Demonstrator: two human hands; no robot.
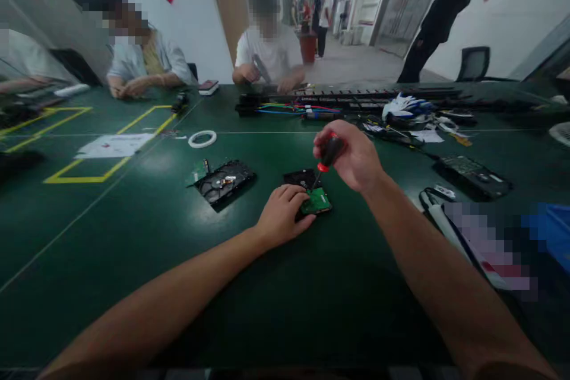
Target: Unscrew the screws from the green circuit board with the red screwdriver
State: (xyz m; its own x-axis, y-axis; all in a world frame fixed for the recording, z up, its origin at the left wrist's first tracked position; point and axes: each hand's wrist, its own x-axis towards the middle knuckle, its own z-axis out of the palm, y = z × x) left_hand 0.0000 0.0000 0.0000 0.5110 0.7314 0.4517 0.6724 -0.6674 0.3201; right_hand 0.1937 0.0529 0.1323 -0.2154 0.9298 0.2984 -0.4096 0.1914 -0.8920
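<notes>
A small black drive with a green circuit board [317, 200] lies on the dark green table [249, 320], in front of me. My left hand [285, 214] rests against its left side, fingers over the board's edge and thumb at the near edge, holding it down. In my right hand [350, 154] is a black and red screwdriver [332, 151], tilted, its shaft pointing down to the far part of the drive. Its exact tip contact is too small to tell. An opened black drive casing [226, 183] lies to the left, with a small green board [196, 173] beside it.
A white tape ring [202, 139] and paper sheets [114, 145] lie at the left. Cables and long black strips [356, 100] cross the far side, near white-blue gloves [407, 108]. Another black device [472, 177] and a blue bin [554, 231] are at the right. People sit opposite.
</notes>
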